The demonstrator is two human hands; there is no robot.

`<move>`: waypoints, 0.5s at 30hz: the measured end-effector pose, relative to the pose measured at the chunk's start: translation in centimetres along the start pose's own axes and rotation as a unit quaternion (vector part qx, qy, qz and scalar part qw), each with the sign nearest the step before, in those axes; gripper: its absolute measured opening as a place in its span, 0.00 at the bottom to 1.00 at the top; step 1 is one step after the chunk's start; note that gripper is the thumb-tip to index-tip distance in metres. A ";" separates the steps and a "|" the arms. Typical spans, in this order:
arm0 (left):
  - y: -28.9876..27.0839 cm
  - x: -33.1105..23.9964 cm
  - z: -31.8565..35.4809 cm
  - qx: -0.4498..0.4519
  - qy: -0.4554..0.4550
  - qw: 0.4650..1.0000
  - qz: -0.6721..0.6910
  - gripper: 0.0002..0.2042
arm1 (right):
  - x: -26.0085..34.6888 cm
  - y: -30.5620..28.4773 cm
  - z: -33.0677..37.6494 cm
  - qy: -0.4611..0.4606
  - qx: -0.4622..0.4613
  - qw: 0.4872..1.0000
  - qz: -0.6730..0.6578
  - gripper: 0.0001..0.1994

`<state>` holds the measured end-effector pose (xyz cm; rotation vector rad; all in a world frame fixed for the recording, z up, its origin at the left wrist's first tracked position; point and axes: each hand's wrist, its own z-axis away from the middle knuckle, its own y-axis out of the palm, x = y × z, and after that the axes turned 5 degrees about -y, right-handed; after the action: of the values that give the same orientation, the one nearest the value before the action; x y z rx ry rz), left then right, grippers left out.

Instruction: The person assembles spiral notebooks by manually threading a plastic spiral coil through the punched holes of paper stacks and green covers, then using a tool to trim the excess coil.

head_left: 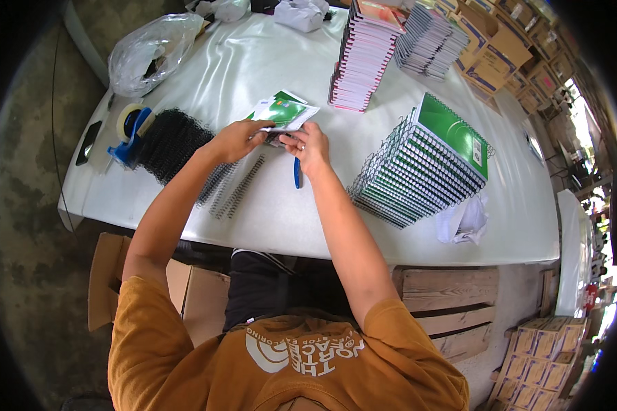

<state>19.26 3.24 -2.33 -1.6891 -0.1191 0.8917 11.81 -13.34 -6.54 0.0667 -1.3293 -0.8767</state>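
In front of me, over the table, both hands hold a small stack of loose green-and-white notebook sheets (286, 111). My left hand (242, 140) grips its near left edge, and my right hand (310, 146) closes on its near right corner. The sheets lie tilted and slightly fanned. Something dark under them, between my hands, is partly hidden. Below my right hand lies a blue pen-like tool (297, 173). Loose dark spiral binding coils (234, 192) rest below my left wrist, beside a large pile of black coils (178, 147).
Spiral-bound green notebooks (418, 171) are stacked at the right, with white cloth (463, 219) beside them. Farther back stand a tall red-edged notebook stack (365, 58) and a grey pile (430, 42). A blue tape dispenser (131, 137), phone (89, 142) and clear plastic bag (154, 55) lie left.
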 end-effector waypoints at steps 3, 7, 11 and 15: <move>0.3 -0.5 -0.2 -0.040 -0.026 0.995 -0.091 0.20 | 0.1 -0.2 0.8 -0.032 0.114 0.993 0.000 0.21; 0.7 -4.3 0.1 -0.142 -0.047 0.984 -0.102 0.21 | -0.1 1.1 4.3 -0.123 0.229 0.965 0.028 0.35; 2.2 -9.0 3.8 -0.211 0.044 0.975 0.057 0.23 | -0.9 0.1 7.0 -0.332 0.201 0.918 0.086 0.32; 2.6 -9.4 7.4 -0.335 0.010 0.931 0.148 0.27 | 0.6 -3.8 11.0 -0.392 0.065 0.875 0.276 0.11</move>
<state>7.20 3.42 -0.34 -2.3981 -0.1713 1.1367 0.41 -11.66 -4.84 -0.6014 -2.0213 -0.3036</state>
